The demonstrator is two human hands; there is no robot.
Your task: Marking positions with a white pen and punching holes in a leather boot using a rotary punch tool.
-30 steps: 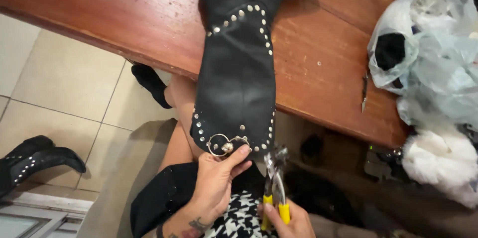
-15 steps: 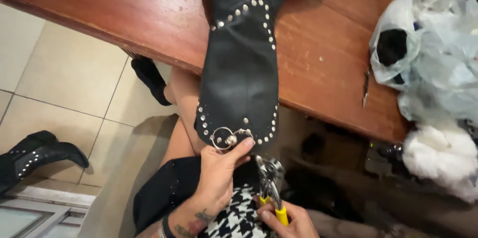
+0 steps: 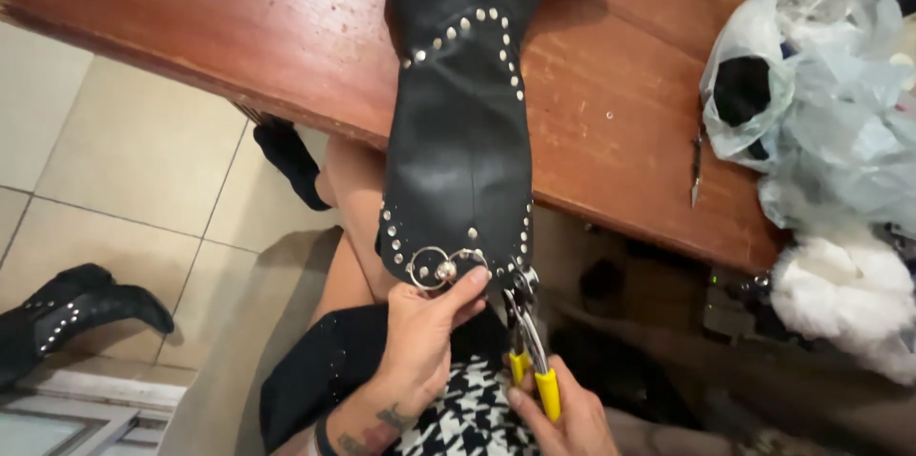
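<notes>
You had the black studded boot (image 3: 458,132) lying with its shaft hanging over the near edge of the wooden bench (image 3: 191,27), the studded top hem just above your lap. Your left hand (image 3: 425,332) pinched that hem, thumb and fingers pressed on the leather right beside the metal ring (image 3: 431,267), so its grip was closed on the boot. Your right hand (image 3: 563,418) was wrapped around the yellow handles of the pliers (image 3: 525,342), whose head sat against the hem at the right corner, among the studs; I could not tell whether the tool's tips had actually bitten a stud. To do this step well, you needed to keep the leather taut with the left hand, hold the tool square to the stud and squeeze evenly, since a slanted bite would likely scar the leather. Compared with 0.5 s before, the hem had shifted slightly, and your left fingers had crept closer to the ring, while the pliers sat at much the same corner. A 2nd studded boot (image 3: 67,308) lay on the tiled floor at the left, and plastic bags (image 3: 811,84) sat at the right of the bench.
</notes>
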